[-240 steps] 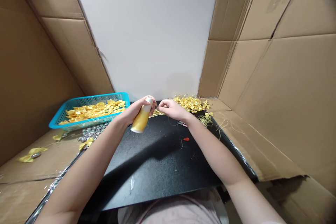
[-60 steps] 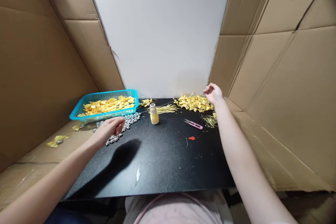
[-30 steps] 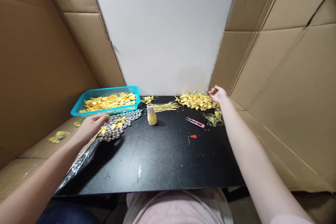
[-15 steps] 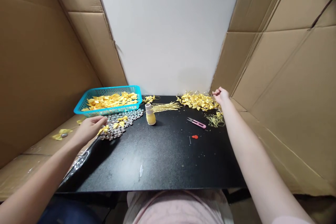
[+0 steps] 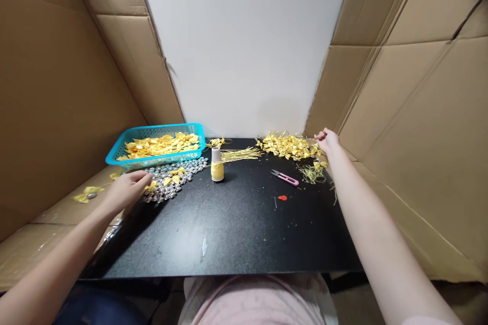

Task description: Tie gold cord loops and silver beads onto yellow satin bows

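My left hand is closed in a pinch beside a yellow bow, at the left edge of the pile of silvery beads; what its fingers hold is hidden. At the right, my right hand has its fingers drawn together, raised near the heap of yellow bows; anything in them is too small to make out. The spool of yellow thread stands upright between the hands.
A blue basket holds yellow bows at the back left. Pink thread snips, a red piece with a needle beside it, thread scraps and yellow cords lie on the black table. Cardboard walls stand either side.
My left hand has shifted slightly left and my right hand slightly right, away from the bow heap. The spool, tilted before, now stands straight. Thread strands now show beside my right forearm.
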A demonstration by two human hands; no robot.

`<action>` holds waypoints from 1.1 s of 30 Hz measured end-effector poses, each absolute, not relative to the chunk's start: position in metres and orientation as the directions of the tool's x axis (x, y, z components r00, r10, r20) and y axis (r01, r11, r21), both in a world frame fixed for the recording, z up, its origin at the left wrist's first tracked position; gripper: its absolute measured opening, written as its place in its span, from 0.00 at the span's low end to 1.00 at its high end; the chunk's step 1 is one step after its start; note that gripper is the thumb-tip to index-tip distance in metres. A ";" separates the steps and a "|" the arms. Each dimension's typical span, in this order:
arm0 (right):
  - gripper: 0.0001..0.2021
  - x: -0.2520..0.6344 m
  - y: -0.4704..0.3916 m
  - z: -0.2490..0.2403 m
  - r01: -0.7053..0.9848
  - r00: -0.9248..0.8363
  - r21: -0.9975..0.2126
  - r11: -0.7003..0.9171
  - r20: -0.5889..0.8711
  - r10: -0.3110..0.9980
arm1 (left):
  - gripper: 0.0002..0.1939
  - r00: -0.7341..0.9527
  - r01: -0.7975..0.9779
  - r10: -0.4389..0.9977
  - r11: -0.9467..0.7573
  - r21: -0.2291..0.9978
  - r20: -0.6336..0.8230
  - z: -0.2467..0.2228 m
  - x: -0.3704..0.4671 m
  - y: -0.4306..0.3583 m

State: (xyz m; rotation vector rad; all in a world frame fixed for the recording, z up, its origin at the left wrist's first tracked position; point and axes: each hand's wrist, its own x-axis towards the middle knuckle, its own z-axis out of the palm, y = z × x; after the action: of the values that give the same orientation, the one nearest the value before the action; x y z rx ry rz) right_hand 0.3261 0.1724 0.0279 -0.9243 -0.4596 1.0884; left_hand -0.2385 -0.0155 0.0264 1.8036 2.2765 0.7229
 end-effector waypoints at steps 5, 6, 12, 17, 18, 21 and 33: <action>0.18 0.326 0.169 0.025 -0.540 0.413 -0.828 0.151 -0.104 0.905 | 0.17 -0.266 0.883 0.947 0.164 0.441 0.180 0.024 -0.240 -0.017; 0.18 0.326 0.169 0.024 -0.540 0.410 -0.828 0.150 -0.104 0.906 | 0.17 -0.265 0.884 0.948 0.166 0.438 0.174 0.024 -0.240 -0.017; 0.17 0.324 0.165 0.023 -0.550 0.406 -0.822 0.145 -0.112 0.907 | 0.18 -0.261 0.893 0.954 0.180 0.414 0.149 0.022 -0.242 -0.020; 0.17 0.324 0.161 0.023 -0.547 0.404 -0.825 0.140 -0.114 0.907 | 0.18 -0.250 0.889 0.955 0.161 0.429 0.161 0.019 -0.242 -0.022; 0.18 0.324 0.160 0.023 -0.544 0.403 -0.828 0.138 -0.114 0.908 | 0.18 -0.248 0.888 0.955 0.158 0.433 0.160 0.018 -0.241 -0.023; 0.17 0.323 0.155 0.024 -0.532 0.400 -0.837 0.131 -0.112 0.909 | 0.19 -0.255 0.883 0.954 0.164 0.439 0.156 0.019 -0.238 -0.026; 0.12 0.332 0.072 0.068 -0.364 0.160 -0.915 0.172 0.121 0.980 | 0.20 -0.059 0.885 0.900 -0.153 0.439 0.433 0.038 -0.227 -0.053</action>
State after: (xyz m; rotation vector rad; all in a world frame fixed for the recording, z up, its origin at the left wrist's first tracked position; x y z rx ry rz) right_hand 0.3317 0.0720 0.0685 -0.8806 -0.8988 1.1626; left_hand -0.2269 -0.0526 0.0376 2.1398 2.0304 1.0165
